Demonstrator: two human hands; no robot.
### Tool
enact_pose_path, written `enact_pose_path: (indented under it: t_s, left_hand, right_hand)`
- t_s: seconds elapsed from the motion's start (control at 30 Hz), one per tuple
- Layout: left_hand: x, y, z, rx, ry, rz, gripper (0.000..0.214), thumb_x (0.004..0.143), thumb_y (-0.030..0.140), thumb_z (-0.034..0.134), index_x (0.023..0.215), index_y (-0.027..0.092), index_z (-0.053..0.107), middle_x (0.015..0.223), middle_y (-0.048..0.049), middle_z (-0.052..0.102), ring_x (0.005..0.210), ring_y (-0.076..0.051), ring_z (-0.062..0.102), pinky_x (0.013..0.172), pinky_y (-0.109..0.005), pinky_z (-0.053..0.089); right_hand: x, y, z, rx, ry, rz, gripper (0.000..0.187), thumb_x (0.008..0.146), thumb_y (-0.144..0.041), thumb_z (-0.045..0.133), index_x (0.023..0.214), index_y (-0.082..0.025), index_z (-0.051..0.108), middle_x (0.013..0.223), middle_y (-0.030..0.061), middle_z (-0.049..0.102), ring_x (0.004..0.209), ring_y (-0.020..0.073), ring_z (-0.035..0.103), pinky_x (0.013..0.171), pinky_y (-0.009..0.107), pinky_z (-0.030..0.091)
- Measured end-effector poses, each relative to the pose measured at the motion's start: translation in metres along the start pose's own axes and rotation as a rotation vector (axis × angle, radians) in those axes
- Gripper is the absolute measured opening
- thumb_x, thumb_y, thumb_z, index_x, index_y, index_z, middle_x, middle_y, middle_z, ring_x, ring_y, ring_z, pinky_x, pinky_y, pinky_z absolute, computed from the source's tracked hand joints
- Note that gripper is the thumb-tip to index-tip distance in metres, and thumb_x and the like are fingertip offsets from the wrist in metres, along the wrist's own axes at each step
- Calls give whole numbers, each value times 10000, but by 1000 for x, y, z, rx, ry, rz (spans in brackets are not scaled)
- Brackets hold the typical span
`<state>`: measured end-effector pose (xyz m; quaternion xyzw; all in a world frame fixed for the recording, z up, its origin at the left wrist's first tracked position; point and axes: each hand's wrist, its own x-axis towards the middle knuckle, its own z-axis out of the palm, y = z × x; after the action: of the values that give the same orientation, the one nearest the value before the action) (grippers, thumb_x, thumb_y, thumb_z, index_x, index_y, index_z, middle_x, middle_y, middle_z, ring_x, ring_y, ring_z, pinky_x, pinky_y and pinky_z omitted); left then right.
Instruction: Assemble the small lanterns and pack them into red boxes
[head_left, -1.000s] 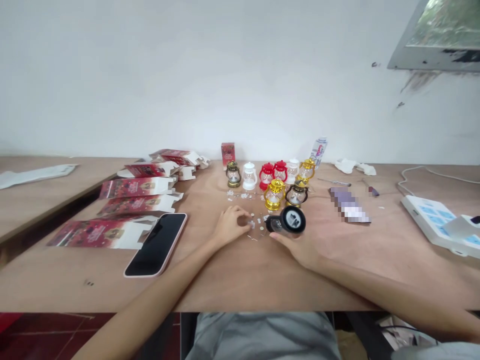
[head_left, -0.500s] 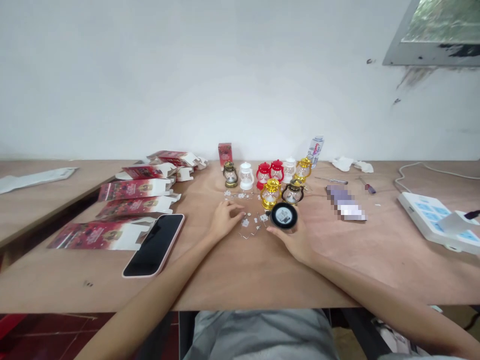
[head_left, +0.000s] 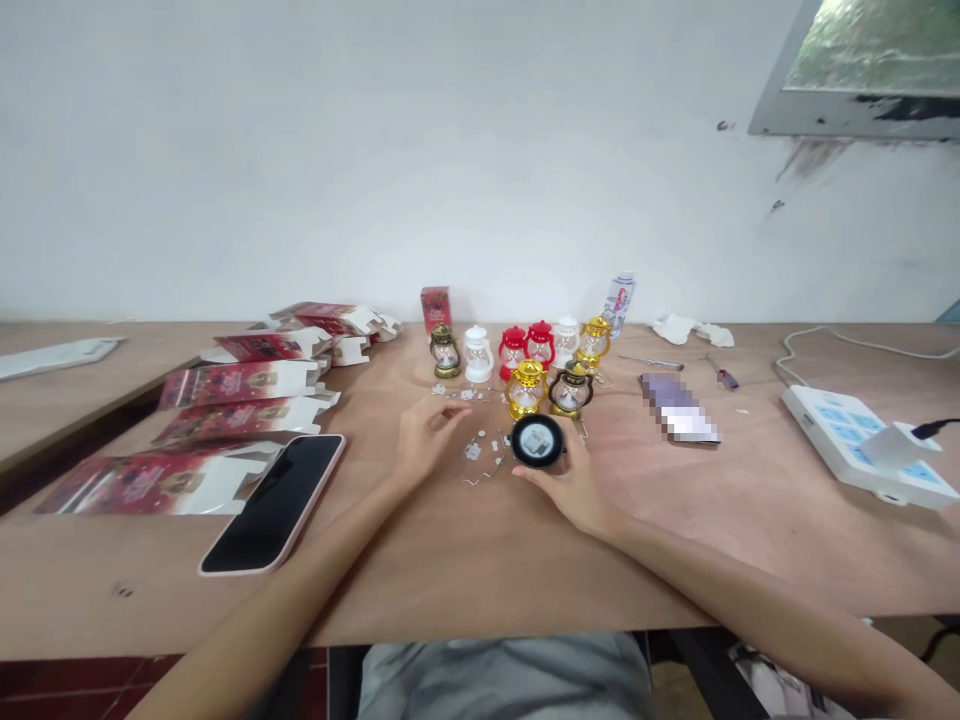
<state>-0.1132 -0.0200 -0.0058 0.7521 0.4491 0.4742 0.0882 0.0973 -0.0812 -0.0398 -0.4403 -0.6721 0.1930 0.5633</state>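
In the head view, the right hand (head_left: 577, 490) is closed around a black lantern (head_left: 538, 441), round base toward the camera, before the standing gold lantern (head_left: 527, 390). The left hand (head_left: 420, 440), half-curled, hovers near small parts (head_left: 472, 451); whether it pinches anything, I cannot tell.

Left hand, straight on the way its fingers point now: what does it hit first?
The left hand would probably meet the front shiny gold lantern with a clear globe; depth is unclear, so small pale flat pieces might be brushed first.
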Motion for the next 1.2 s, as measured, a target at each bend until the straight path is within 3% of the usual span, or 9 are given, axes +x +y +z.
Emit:
enact_pose_path:
  t_s: [0.07, 0.1, 0.27, 0.33, 0.47, 0.57, 0.73, 1.2]
  left_hand:
    - [-3, 21, -8, -24, 205, 115, 163, 855, 333, 591, 855, 204, 692, 843, -18, 724, 775, -147, 631, 741, -288, 486]
    - [-5, 31, -12, -22, 251, 187, 141, 857, 314, 599, 875, 209, 691, 843, -15, 726, 767, -142, 630, 737, -287, 482]
    - [-13, 52, -15, 107, -42, 587, 214, 933, 226, 471, 979, 232, 680, 834, -17, 729, 701, -122, 594, 673, -281, 421]
    - [-14, 49, -10, 133, -46, 658, 229, 937, 220, 459, 962, 230, 686, 815, -27, 711, 674, -118, 554, 641, -275, 390]
    - [-15, 43, -1, 127, -6, 652, 187, 914, 233, 515, 921, 261, 700, 786, -24, 623, 677, -114, 480, 630, -253, 370]
    - [-15, 42, -1, 122, -52, 670, 180, 904, 206, 529, 923, 258, 700, 783, -19, 577, 678, -109, 455, 633, -246, 361]
    - [-17, 39, -3, 140, -141, 680, 236, 930, 195, 474, 1010, 262, 685, 826, -27, 580, 708, -106, 478, 656, -254, 365]
    - [-18, 39, -6, 131, -91, 628, 163, 898, 238, 538, 942, 250, 695, 796, -18, 595, 689, -103, 504, 654, -270, 375]
  right_hand:
    - [0, -1, -1, -24, -14, -33, 474, 704, -333, 745, 1101, -245, 503, 1093, 57, 571, 1051, 230, 563, 909, 389, 487]
    - [1, -1, -2, -37, -20, -42, 467, 710, -323, 741, 1104, -245, 503, 1099, 60, 568, 1056, 230, 561, 910, 389, 487]
    - [3, -5, -3, -79, 0, -79, 448, 731, -296, 727, 1113, -243, 500, 1096, 64, 562, 1045, 222, 566, 895, 377, 497]
    - [3, -6, -4, -101, -5, -108, 418, 750, -278, 706, 1114, -243, 505, 1096, 66, 565, 1052, 225, 566, 907, 386, 492]
    - [2, -10, -6, -142, -50, -164, 362, 795, -236, 646, 1132, -247, 515, 1109, 74, 568, 1087, 234, 559, 941, 408, 472]
    - [2, -11, -6, -151, -72, -174, 365, 802, -211, 628, 1148, -247, 517, 1112, 79, 566, 1086, 233, 561, 937, 405, 473]
    - [2, -9, -6, -167, -87, -170, 358, 803, -213, 614, 1147, -259, 525, 1116, 75, 572, 1095, 240, 557, 944, 421, 466]
    - [2, -6, -6, -176, -84, -165, 375, 792, -224, 638, 1147, -253, 519, 1126, 74, 560, 1098, 236, 547, 955, 420, 452]
